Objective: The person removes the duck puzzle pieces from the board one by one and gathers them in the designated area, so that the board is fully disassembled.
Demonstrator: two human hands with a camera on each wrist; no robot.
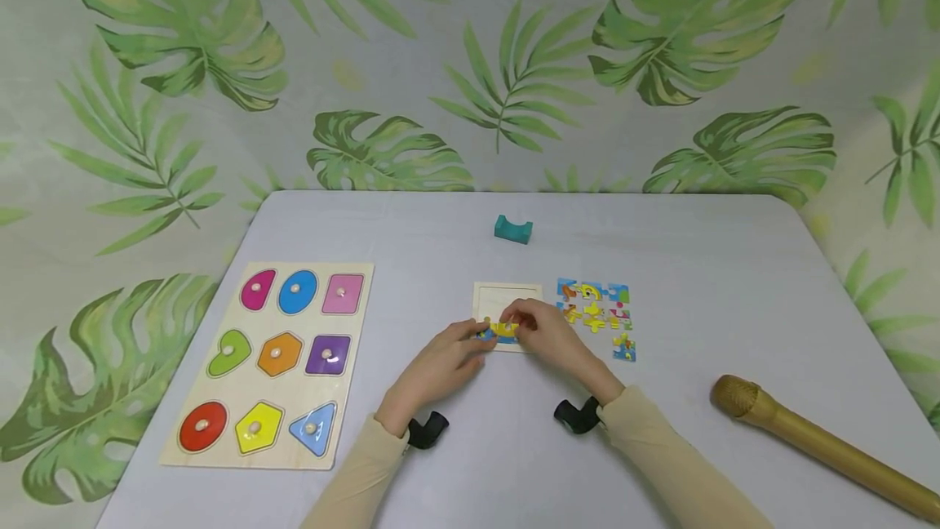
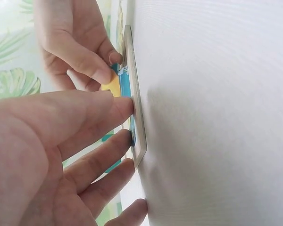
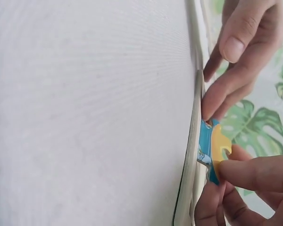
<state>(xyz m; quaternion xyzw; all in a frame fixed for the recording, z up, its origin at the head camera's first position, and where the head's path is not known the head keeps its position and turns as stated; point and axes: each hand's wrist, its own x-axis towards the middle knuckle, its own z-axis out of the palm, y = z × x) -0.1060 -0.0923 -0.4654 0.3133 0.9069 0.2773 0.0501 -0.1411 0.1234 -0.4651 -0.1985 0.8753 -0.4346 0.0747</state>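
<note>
A small square wooden puzzle tray (image 1: 488,297) lies near the middle of the table, with blue and yellow jigsaw pieces along its near side. My right hand (image 1: 552,340) pinches a blue-and-yellow jigsaw piece (image 3: 216,147) between thumb and fingers, and in the right wrist view that piece stands tilted up from the tray. The left hand (image 1: 439,364) reaches in from the other side, its fairly straight fingertips touching the pieces and the tray's near edge. Part of the row is hidden under the fingers. Several loose jigsaw pieces (image 1: 593,320) lie right of the tray.
A shape board (image 1: 288,323) with knobbed coloured shapes lies at the left. Beyond the tray sits a teal block (image 1: 512,230) with a curved notch. At the right lies a gold microphone (image 1: 800,431). A leaf-patterned cloth (image 1: 514,64) hangs behind the table.
</note>
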